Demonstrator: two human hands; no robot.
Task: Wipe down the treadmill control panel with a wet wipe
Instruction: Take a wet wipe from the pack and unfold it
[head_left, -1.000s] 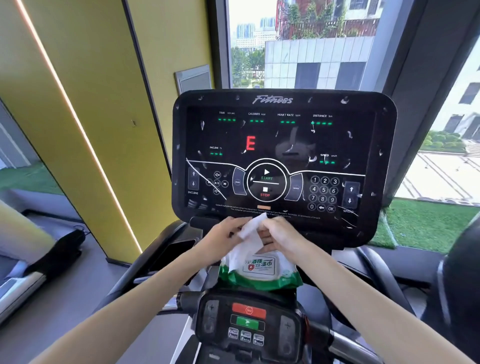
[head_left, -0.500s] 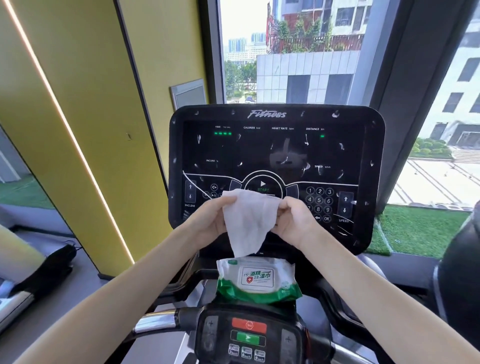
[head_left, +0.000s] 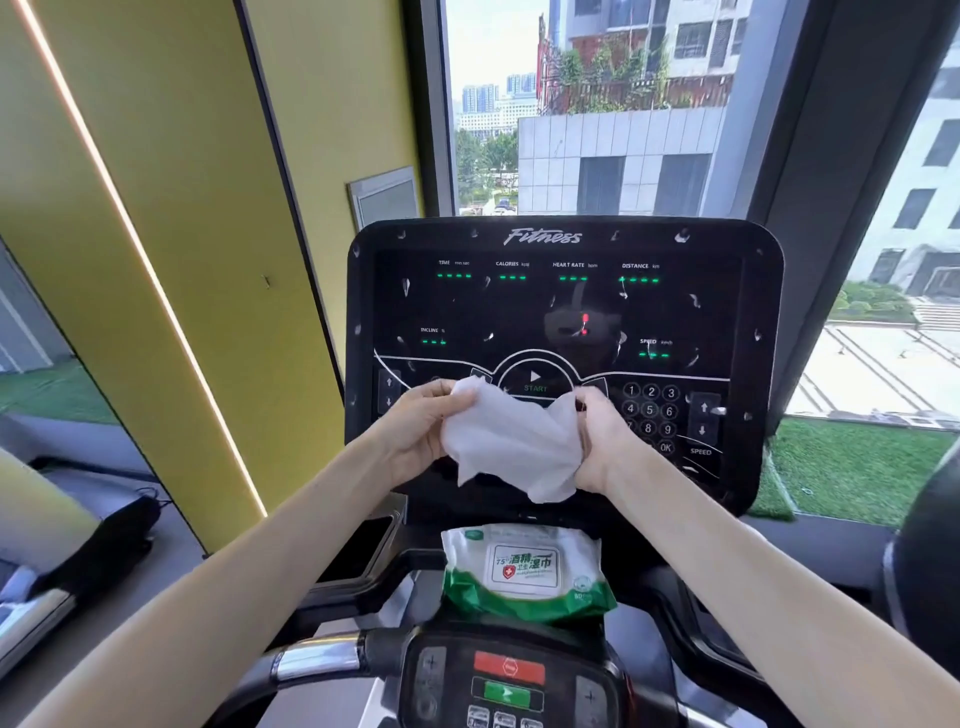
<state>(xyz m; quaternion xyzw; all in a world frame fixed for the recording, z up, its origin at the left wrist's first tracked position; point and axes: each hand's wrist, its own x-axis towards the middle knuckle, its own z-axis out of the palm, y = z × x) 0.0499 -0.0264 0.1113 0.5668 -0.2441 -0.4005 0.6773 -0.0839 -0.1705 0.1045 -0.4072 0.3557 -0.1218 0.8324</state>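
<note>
1. We pinch a white wet wipe (head_left: 511, 441) between our left hand (head_left: 423, 434) and right hand (head_left: 597, 441), stretched before the treadmill control panel (head_left: 563, 312).
2. At 6 o'clock below, the green-and-white wipe pack (head_left: 522, 571) lies closed; its contents are hidden.

A second ago you were pinching the wet wipe (head_left: 511, 447) just above the wipe pack (head_left: 524, 571), its corner barely drawn out. Now it is fully out and lifted clear of the pack, in front of the control panel (head_left: 563, 312) below the START button. Half a second ago it hung flat between your hands; now your left hand (head_left: 421, 434) and right hand (head_left: 600, 441) hold it bunched and crumpled, spread wider apart. The red E on the panel has gone.
</note>
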